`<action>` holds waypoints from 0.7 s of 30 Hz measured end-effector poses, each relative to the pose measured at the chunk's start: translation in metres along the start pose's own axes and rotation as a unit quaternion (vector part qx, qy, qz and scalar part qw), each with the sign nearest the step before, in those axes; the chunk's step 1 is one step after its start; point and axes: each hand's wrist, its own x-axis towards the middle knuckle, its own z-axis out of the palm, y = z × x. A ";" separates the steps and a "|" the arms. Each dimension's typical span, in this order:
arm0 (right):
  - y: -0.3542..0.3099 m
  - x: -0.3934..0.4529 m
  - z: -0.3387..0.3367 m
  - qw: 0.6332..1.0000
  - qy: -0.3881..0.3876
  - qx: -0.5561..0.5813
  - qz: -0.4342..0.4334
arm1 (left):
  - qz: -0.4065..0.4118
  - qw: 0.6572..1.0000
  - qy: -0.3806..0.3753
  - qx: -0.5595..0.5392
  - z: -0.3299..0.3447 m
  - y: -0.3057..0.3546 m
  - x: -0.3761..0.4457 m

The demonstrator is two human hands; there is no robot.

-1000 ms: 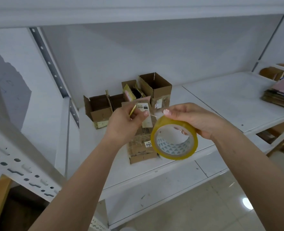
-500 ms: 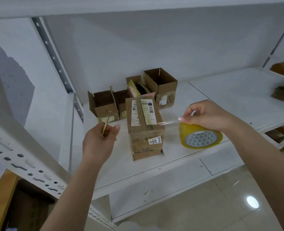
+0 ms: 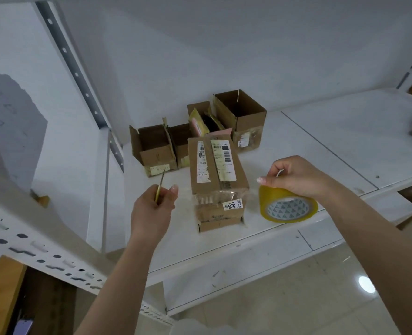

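Observation:
A closed cardboard box (image 3: 215, 175) with white shipping labels and a "351" sticker stands on the white metal shelf (image 3: 321, 151), on top of a flatter box. My right hand (image 3: 294, 177) grips a yellowish roll of clear tape (image 3: 287, 206) just right of the box. A clear strip of tape (image 3: 214, 193) stretches from the roll across the box's front to my left hand (image 3: 151, 206). That hand pinches the tape's end and a thin yellow blade-like tool (image 3: 160, 188) left of the box.
Three open cardboard boxes (image 3: 242, 119) stand behind the closed one, one holding yellow and pink packets. A perforated upright post (image 3: 72, 66) and a slanted rail (image 3: 31, 247) frame the left. Stacked items lie at the far right. Glossy floor shows below the shelf.
My hands have drawn apart: the left went left and down with the tape's end, the right lowered the roll to the box's right. The strip now spans the box's front.

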 end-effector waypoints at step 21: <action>0.014 0.008 0.038 0.996 -0.038 0.074 0.044 | -0.160 0.965 -0.132 -0.161 0.042 -0.015 -0.024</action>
